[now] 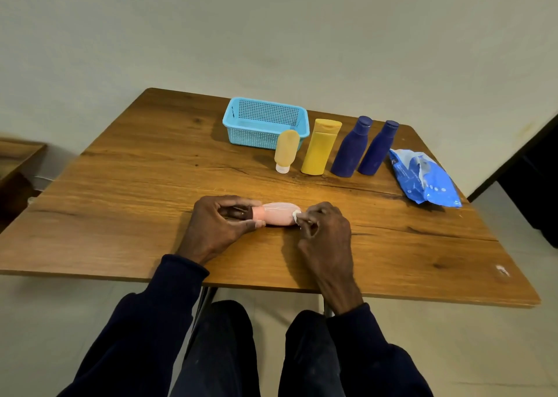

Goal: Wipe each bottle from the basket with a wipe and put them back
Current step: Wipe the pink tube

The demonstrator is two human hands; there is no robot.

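Observation:
A pink bottle with a dark cap lies on its side near the table's front, a thin white wipe wrapped over it. My left hand grips the bottle at its cap end. My right hand pinches the bunched wipe at the bottle's other end. Farther back stand a tan tube on its white cap, a yellow bottle and two dark blue bottles. Behind them sits the light blue basket, which looks empty.
A blue pack of wipes lies at the table's right edge. The wooden table stands against a pale wall. A low wooden piece of furniture is at the far left. My knees are under the front edge.

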